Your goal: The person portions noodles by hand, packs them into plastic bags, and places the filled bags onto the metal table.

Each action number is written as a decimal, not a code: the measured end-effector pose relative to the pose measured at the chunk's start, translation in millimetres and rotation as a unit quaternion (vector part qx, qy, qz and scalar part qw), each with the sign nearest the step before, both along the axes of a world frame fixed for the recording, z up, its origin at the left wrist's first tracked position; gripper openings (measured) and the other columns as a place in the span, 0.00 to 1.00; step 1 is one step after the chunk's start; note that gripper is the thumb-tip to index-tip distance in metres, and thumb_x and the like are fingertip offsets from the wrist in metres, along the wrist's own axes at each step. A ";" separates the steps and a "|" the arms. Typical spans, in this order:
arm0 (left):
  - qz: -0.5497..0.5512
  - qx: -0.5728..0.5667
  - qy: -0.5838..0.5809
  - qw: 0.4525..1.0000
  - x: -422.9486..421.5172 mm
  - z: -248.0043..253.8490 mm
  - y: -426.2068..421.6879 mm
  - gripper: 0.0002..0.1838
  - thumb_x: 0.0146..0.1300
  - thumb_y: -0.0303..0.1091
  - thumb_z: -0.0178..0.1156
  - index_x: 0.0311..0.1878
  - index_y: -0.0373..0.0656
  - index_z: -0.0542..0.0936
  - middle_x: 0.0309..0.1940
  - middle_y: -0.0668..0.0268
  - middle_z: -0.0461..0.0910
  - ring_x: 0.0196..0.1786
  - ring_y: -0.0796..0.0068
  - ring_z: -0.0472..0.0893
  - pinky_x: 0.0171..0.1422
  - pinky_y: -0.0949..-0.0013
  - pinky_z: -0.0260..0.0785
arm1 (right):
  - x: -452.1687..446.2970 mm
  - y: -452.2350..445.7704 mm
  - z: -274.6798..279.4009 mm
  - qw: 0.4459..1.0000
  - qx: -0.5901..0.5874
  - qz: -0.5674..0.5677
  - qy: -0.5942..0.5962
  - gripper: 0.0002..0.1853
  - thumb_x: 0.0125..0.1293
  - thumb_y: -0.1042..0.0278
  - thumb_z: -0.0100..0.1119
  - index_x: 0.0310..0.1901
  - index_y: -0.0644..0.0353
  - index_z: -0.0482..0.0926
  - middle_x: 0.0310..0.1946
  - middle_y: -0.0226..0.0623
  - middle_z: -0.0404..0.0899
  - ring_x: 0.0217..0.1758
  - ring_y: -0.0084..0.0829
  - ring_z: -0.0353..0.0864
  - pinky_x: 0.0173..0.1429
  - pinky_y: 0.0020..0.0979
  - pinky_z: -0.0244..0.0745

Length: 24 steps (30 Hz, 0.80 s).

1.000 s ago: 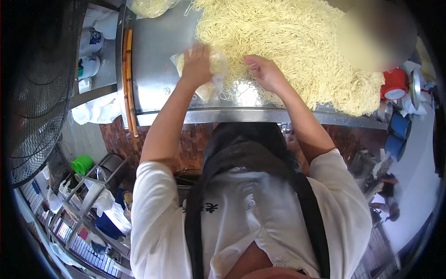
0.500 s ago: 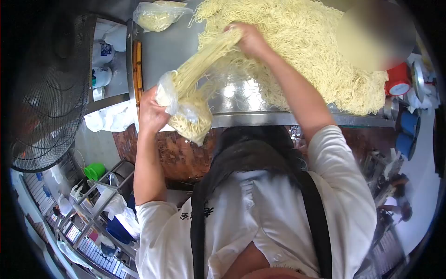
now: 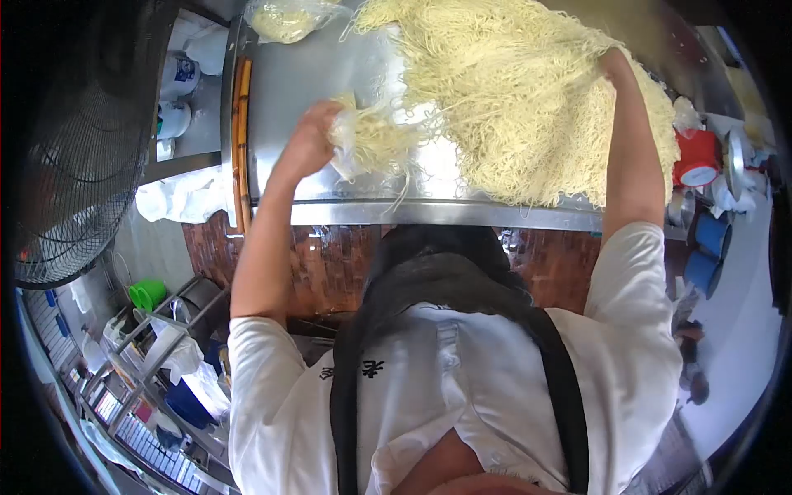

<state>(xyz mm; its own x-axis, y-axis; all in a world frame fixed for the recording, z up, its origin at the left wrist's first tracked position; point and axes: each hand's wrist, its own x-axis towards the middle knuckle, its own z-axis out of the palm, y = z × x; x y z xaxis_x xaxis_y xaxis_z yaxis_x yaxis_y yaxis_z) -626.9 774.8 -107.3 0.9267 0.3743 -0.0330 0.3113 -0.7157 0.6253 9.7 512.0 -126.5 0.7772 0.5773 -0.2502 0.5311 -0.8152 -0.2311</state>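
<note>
A: And there was the steel table (image 3: 313,82), spanning the upper view! What filled it?

B: The noodle heap (image 3: 528,107), a huge one, spread over the right part and reaching close to the near edge!

A: And down the left side?

B: Two bamboo poles (image 3: 241,140), side by side along the left edge! Past the right edge, close to the noodles, sat a red container (image 3: 697,157).

A: Any bags?

B: A filled bag (image 3: 285,21) lay toward the far left corner, and an open bag (image 3: 345,148) was up over the left part, noodles bulging from its mouth, strands trailing toward the near edge!

A: The hands?

B: Left hand (image 3: 312,140): fingers clenched around the open bag's side! Right hand (image 3: 612,66): way out at the heap's far right, fingertips hidden by strands, so I couldn't tell whether they gripped any.
</note>
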 end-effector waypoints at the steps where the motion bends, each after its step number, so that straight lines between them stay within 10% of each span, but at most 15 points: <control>1: 0.042 0.081 0.007 0.996 -8.5 -11.1 -12.8 0.31 0.52 0.27 0.71 0.62 0.38 0.74 0.62 0.52 0.73 0.66 0.53 0.70 0.68 0.60 0.67 | -10.8 9.2 18.9 0.994 -0.106 0.022 -0.022 0.17 0.59 0.65 0.62 0.46 0.68 0.83 0.40 0.52 0.85 0.45 0.41 0.85 0.49 0.38 0.80; 4: 0.244 0.033 -0.085 0.965 -25.7 -10.0 -85.6 0.32 0.50 0.25 0.68 0.61 0.30 0.72 0.53 0.42 0.75 0.63 0.47 0.71 0.67 0.54 0.66 | -199.5 48.3 97.4 0.982 -0.143 0.077 -0.100 0.22 0.62 0.72 0.54 0.57 0.69 0.72 0.51 0.53 0.79 0.50 0.48 0.82 0.54 0.45 0.78; 5: 0.285 -0.010 -0.058 0.957 -16.0 -8.9 -110.6 0.33 0.52 0.27 0.69 0.62 0.30 0.70 0.53 0.40 0.75 0.62 0.46 0.72 0.67 0.54 0.65 | -235.9 39.3 42.8 0.980 0.026 0.174 -0.091 0.19 0.62 0.72 0.53 0.55 0.69 0.74 0.49 0.52 0.79 0.56 0.47 0.78 0.63 0.46 0.72; 10: 0.360 -0.054 -0.118 0.924 26.6 -58.2 -110.8 0.22 0.62 0.31 0.66 0.55 0.32 0.72 0.37 0.53 0.78 0.43 0.61 0.80 0.51 0.60 0.74 | -472.3 81.2 -86.5 0.916 0.087 0.391 -0.034 0.28 0.61 0.62 0.62 0.62 0.63 0.73 0.68 0.58 0.63 0.75 0.55 0.56 0.74 0.56 0.53; 14: 0.462 -0.328 -0.259 0.782 39.5 30.1 -68.2 0.05 0.73 0.27 0.53 0.46 0.35 0.74 0.26 0.67 0.77 0.24 0.81 0.74 0.28 0.76 0.69 | -458.6 130.3 -28.4 0.898 0.147 0.287 0.300 0.18 0.60 0.70 0.62 0.52 0.66 0.76 0.48 0.57 0.79 0.54 0.50 0.79 0.58 0.49 0.73; 15: 0.428 -0.343 -0.236 0.802 34.6 63.1 -70.7 0.06 0.74 0.28 0.52 0.44 0.36 0.77 0.27 0.68 0.77 0.24 0.82 0.72 0.27 0.77 0.66 | -451.5 130.9 -8.8 0.871 0.216 0.375 0.233 0.18 0.60 0.72 0.61 0.51 0.66 0.76 0.39 0.54 0.82 0.44 0.49 0.83 0.51 0.45 0.77; 18: 0.368 -0.340 -0.244 0.830 38.1 79.6 -108.5 0.10 0.76 0.35 0.53 0.46 0.38 0.78 0.21 0.73 0.70 0.20 0.85 0.67 0.23 0.77 0.60 | -459.7 152.2 84.7 0.808 0.210 0.198 0.514 0.20 0.61 0.74 0.59 0.55 0.66 0.75 0.41 0.55 0.83 0.46 0.51 0.82 0.51 0.47 0.76; 19: 0.352 -0.211 -0.261 0.874 36.8 56.0 -99.6 0.13 0.77 0.38 0.51 0.47 0.38 0.78 0.19 0.75 0.66 0.17 0.85 0.64 0.20 0.76 0.57 | -470.6 167.1 21.3 0.848 0.237 0.268 0.391 0.24 0.60 0.75 0.59 0.60 0.65 0.73 0.47 0.56 0.82 0.54 0.50 0.81 0.56 0.45 0.76; 24: 0.487 -0.440 -0.251 0.711 23.6 51.4 -61.4 0.11 0.76 0.37 0.51 0.44 0.40 0.77 0.15 0.73 0.63 0.14 0.82 0.60 0.18 0.74 0.53 | -466.7 106.1 29.6 0.921 0.189 0.330 0.089 0.33 0.60 0.73 0.60 0.68 0.65 0.65 0.64 0.57 0.71 0.70 0.47 0.68 0.73 0.47 0.58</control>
<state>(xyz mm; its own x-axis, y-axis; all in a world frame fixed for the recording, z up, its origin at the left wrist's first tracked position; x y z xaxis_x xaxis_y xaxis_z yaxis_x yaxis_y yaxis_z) -603.3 713.4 -55.9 0.2197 0.8859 -0.4086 -0.0287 0.4245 0.9050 -457.0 618.1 -96.9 0.1928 0.9810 -0.0238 0.8076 -0.1724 -0.5640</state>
